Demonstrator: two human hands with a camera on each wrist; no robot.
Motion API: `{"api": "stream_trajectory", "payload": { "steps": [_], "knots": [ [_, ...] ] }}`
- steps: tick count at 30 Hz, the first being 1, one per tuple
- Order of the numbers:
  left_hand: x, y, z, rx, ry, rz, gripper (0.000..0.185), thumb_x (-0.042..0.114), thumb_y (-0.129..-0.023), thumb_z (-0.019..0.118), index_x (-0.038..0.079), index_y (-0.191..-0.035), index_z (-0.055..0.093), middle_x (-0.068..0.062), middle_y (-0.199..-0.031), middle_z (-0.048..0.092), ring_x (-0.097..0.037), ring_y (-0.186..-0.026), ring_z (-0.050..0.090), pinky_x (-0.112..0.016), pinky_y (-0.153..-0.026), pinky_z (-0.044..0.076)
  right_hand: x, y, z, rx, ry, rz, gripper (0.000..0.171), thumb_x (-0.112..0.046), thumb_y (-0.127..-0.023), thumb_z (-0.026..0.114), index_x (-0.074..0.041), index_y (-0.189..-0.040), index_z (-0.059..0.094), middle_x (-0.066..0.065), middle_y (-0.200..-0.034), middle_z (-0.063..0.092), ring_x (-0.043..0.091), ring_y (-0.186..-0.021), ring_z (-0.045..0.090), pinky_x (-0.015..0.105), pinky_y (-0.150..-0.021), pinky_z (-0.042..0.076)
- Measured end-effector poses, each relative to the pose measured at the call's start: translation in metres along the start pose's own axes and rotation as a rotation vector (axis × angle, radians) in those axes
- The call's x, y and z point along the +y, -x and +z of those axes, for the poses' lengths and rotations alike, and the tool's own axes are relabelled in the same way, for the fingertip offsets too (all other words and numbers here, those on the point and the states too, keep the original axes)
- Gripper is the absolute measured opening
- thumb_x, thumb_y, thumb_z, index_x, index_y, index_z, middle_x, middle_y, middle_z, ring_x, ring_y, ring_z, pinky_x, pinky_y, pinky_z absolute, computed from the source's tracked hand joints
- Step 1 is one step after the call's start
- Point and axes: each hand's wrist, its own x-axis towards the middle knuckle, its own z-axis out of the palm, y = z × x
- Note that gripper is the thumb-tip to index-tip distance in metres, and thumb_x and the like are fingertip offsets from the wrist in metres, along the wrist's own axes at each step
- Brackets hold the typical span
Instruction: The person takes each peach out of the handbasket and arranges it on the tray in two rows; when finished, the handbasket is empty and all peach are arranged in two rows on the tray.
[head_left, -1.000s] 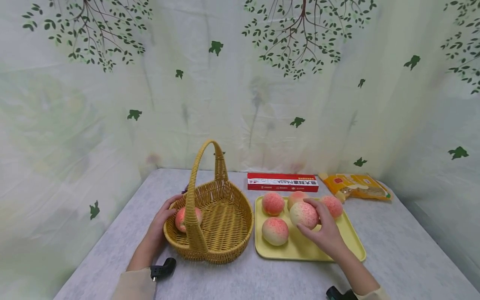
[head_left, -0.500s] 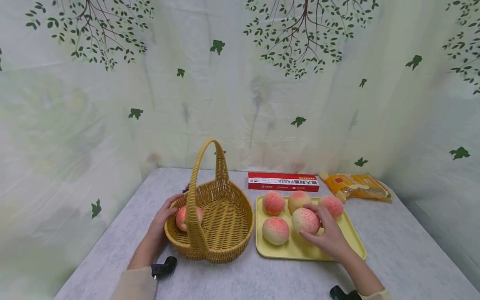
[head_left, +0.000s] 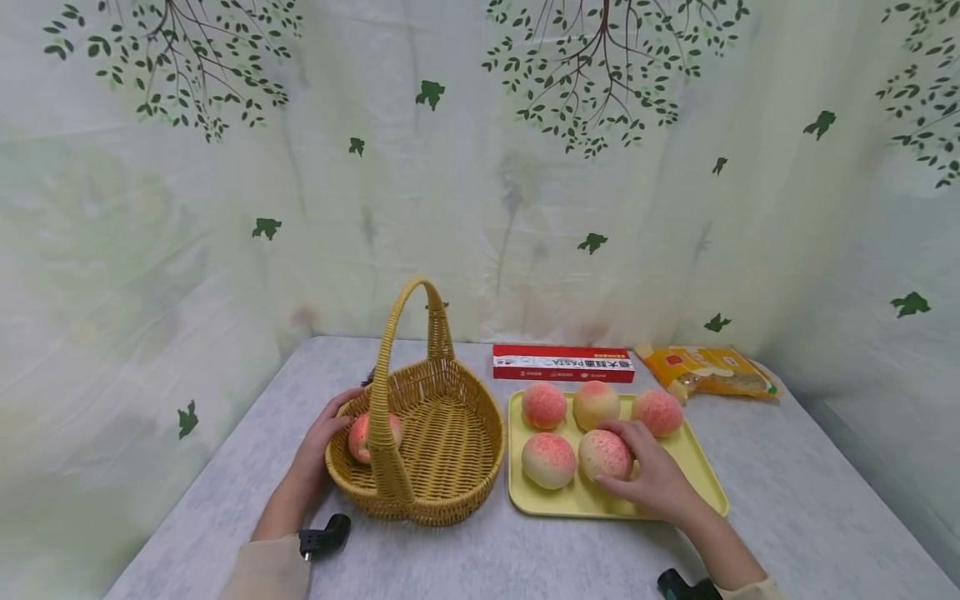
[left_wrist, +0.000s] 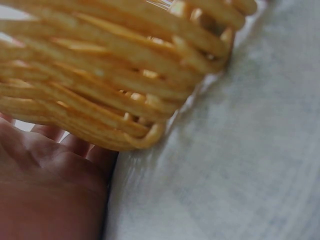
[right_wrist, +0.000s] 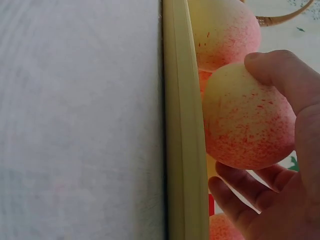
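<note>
My right hand [head_left: 654, 477] holds a pink-speckled, cream peach [head_left: 604, 456] low over the front part of the yellow tray [head_left: 542, 502]. In the right wrist view the thumb is on one side of this peach and the fingers are spread along the other. Another peach [head_left: 549, 461] sits just left of it on the tray. My left hand [head_left: 318, 443] holds the left side of a wicker basket [head_left: 450, 454], its fingers reaching along the outer wall in the left wrist view. Inside the basket, at its left, lies one peach [head_left: 359, 438], partly hidden by the tall handle.
Along the tray's back row are a pinkish peach [head_left: 544, 405], a paler peach [head_left: 596, 404] and a third peach [head_left: 657, 413]. Behind the tray lie a red pasta box [head_left: 562, 364] and an orange food packet [head_left: 708, 372]. A leaf-print curtain hangs behind the table.
My right hand has moved down and nearer with its peach, uncovering more of the back-row peaches. My left hand and the basket have stayed in place.
</note>
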Motion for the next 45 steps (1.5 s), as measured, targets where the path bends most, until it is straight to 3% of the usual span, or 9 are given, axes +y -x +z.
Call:
{"api": "stream_trajectory", "payload": {
  "steps": [12,19,24,31,45],
  "knots": [
    [0.0009,-0.0021,0.0034,0.006,-0.036,-0.012,0.048,0.021,-0.103,0.032,0.025,-0.150,0.036,0.005,-0.158,0.029,0.004,-0.128,0.043,-0.011,-0.099,0.037,0.0057,0.0019,0.0011,-0.019,0.070,0.010,0.076,-0.044,-0.072,0.086,-0.027,-0.137,0.051,0.001,-0.125,0.053,0.021,-0.112,0.054,0.051,-0.099,0.049],
    [0.0017,-0.0025,0.0035,-0.010,-0.008,-0.007,0.048,0.021,-0.103,0.033,0.025,-0.150,0.036,0.006,-0.156,0.031,0.004,-0.127,0.046,-0.012,-0.098,0.039,0.0045,0.0030,-0.0011,-0.028,0.081,0.032,0.075,-0.047,-0.073,0.085,-0.027,-0.137,0.051,0.002,-0.124,0.053,0.021,-0.110,0.054,0.050,-0.098,0.049],
    [0.0019,-0.0031,0.0029,-0.014,-0.006,-0.003,0.048,0.020,-0.103,0.035,0.025,-0.151,0.035,0.006,-0.156,0.032,0.005,-0.127,0.046,-0.012,-0.099,0.039,0.0033,0.0029,-0.0013,-0.046,0.044,0.049,0.076,-0.049,-0.075,0.083,-0.027,-0.139,0.050,0.002,-0.128,0.052,0.022,-0.115,0.053,0.053,-0.100,0.048],
    [0.0026,-0.0017,0.0023,0.006,-0.029,-0.015,0.049,0.021,-0.103,0.035,0.024,-0.152,0.034,0.007,-0.153,0.036,0.006,-0.126,0.047,-0.012,-0.099,0.040,0.0055,0.0040,0.0019,-0.097,-0.050,0.001,0.078,-0.044,-0.077,0.083,-0.024,-0.143,0.046,0.003,-0.140,0.052,0.023,-0.126,0.051,0.054,-0.106,0.043],
    [0.0020,0.0006,0.0007,0.013,-0.050,-0.024,0.047,0.025,-0.104,0.033,0.026,-0.151,0.034,0.005,-0.154,0.032,0.005,-0.127,0.044,-0.011,-0.097,0.038,0.0075,0.0019,0.0032,-0.138,-0.055,-0.011,0.082,-0.045,-0.075,0.084,-0.029,-0.144,0.043,0.000,-0.145,0.050,0.023,-0.130,0.051,0.055,-0.108,0.042]
  ]
}}
